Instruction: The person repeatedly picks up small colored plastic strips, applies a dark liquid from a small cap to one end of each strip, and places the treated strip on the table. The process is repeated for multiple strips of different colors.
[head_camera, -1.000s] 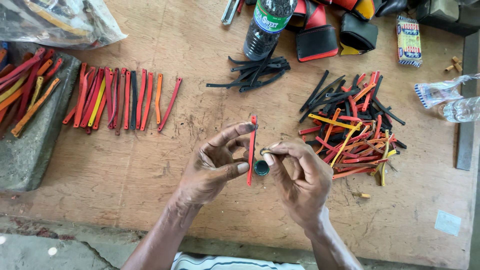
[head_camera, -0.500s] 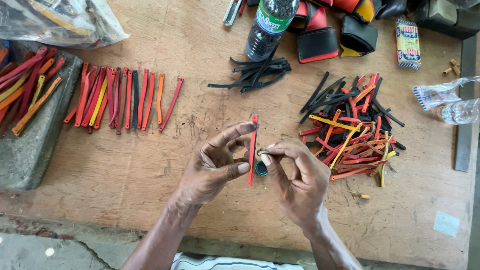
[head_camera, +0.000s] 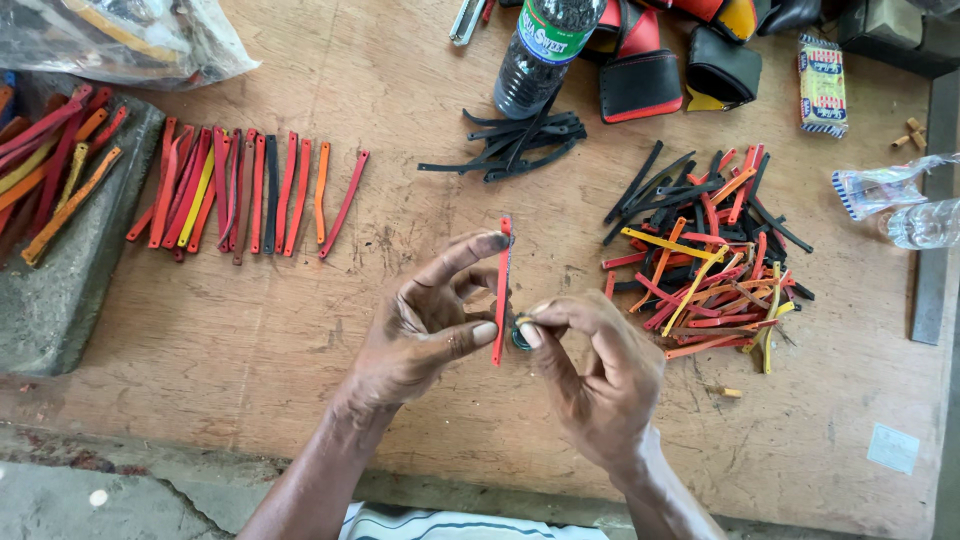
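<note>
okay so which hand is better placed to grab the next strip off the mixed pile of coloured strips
Probably the right hand: the mixed pile lies on its side of the table, just beyond it. It pinches only a small dark round piece, while the left hand holds the red strip upright.

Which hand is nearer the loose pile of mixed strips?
Right. The right hand sits just left of the mixed strip pile; the left hand, holding a red strip, is farther left.
</note>
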